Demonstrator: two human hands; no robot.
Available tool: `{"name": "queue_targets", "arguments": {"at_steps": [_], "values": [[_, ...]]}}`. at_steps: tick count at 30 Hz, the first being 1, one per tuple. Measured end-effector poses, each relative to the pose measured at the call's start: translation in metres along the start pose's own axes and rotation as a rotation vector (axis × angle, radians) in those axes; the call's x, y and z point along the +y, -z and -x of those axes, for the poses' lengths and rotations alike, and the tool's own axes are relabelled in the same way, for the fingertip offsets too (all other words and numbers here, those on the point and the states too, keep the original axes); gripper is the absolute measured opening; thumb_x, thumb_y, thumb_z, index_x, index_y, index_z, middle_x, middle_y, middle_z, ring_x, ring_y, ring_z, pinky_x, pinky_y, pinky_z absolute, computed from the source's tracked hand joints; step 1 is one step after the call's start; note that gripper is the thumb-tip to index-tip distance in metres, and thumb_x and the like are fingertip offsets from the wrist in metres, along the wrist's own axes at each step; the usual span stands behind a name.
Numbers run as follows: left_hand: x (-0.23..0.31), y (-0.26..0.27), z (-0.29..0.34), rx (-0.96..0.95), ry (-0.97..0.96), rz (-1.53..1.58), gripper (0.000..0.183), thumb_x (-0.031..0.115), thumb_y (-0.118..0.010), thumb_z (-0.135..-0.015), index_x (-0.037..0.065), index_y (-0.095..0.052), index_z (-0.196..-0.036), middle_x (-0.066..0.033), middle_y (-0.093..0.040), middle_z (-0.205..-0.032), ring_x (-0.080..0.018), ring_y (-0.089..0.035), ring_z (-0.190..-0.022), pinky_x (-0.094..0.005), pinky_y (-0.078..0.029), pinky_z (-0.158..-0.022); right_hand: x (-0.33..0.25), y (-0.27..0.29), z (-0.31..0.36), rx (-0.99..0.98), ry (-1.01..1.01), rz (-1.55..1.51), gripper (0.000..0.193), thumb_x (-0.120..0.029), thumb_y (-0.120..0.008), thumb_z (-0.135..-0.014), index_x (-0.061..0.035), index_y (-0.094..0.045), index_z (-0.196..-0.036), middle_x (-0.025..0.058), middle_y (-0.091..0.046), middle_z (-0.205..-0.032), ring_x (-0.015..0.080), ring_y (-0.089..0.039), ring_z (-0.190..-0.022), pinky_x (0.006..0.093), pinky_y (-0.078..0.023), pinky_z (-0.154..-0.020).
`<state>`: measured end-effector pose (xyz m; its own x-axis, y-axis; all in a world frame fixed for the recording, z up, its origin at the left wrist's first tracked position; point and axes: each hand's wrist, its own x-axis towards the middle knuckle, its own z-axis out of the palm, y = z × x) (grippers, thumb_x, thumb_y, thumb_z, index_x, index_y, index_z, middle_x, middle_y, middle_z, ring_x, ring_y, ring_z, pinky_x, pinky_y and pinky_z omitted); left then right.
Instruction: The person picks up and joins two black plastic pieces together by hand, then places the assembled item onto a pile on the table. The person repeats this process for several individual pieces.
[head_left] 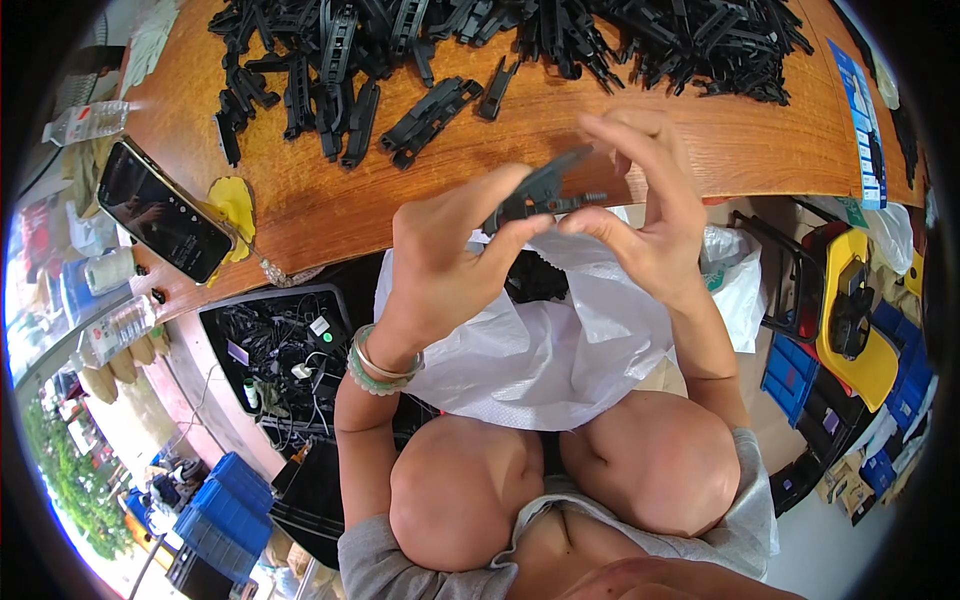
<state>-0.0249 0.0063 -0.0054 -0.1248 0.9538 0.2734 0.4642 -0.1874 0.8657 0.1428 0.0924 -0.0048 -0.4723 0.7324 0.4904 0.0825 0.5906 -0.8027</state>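
Note:
In front of the table edge, my left hand [450,250] is closed on a black plastic part [535,192], thumb below and fingers behind it. A thin ridged piece sticks out of the part's right side. My right hand [645,205] curves round that same end. Its thumb tip meets the part's lower edge close to my left thumb, and its index finger arches above the part's upper tip, which is blurred. Below both hands, a white woven plastic bag [510,360] hangs over my knees, and dark things [535,277] show in its mouth.
Heaped along the far side of the wooden table [760,150] are many similar black parts [340,60]. A phone [165,210] leans on a yellow stand [233,208] at left. Beneath stands a black bin [275,350] of small parts. A yellow chair [850,330] is at right.

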Motion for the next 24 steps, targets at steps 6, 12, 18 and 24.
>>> {"name": "queue_targets", "arguments": {"at_steps": [6,12,18,24], "values": [[0.005,0.004,-0.001,-0.044,-0.081,-0.061,0.027,0.006,-0.072,-0.075,0.001,-0.063,-0.099,-0.0113,-0.061,-0.069,-0.0248,-0.058,-0.055,-0.0302,-0.045,-0.052,0.001,0.000,0.005,-0.175,-0.156,-0.171,0.034,-0.007,-0.076,-0.068,0.0005,-0.064,-0.099,0.0129,-0.062,-0.095,0.0222,-0.060,-0.071,0.0293,-0.049,-0.065],[-0.003,-0.002,-0.003,-0.040,-0.121,-0.058,0.027,0.007,-0.072,-0.075,0.000,-0.062,-0.098,-0.0122,-0.060,-0.070,-0.0256,-0.057,-0.055,-0.0317,-0.044,-0.051,0.005,-0.002,0.005,-0.109,-0.021,-0.061,0.026,-0.004,-0.075,-0.068,0.0003,-0.065,-0.092,0.0100,-0.063,-0.076,0.0220,-0.060,-0.069,0.0288,-0.047,-0.060],[-0.002,0.016,-0.006,-0.188,0.002,-0.014,0.023,0.008,-0.074,-0.074,-0.001,-0.064,-0.093,-0.0132,-0.063,-0.075,-0.0265,-0.060,-0.061,-0.0309,-0.047,-0.057,0.001,-0.001,0.005,-0.147,-0.296,-0.258,0.023,-0.005,-0.074,-0.070,0.0007,-0.066,-0.091,0.0117,-0.064,-0.086,0.0236,-0.061,-0.074,0.0306,-0.047,-0.063],[-0.034,0.042,-0.046,0.212,-0.121,-0.362,0.008,-0.002,-0.061,-0.081,-0.003,-0.065,-0.088,-0.0058,-0.063,-0.075,-0.0094,-0.058,-0.065,-0.0211,-0.046,-0.060,0.015,-0.007,-0.011,-0.460,-0.181,-0.127,0.022,-0.004,-0.065,-0.077,-0.0002,-0.064,-0.098,0.0118,-0.062,-0.095,0.0286,-0.059,-0.087,0.0347,-0.047,-0.077]]}}
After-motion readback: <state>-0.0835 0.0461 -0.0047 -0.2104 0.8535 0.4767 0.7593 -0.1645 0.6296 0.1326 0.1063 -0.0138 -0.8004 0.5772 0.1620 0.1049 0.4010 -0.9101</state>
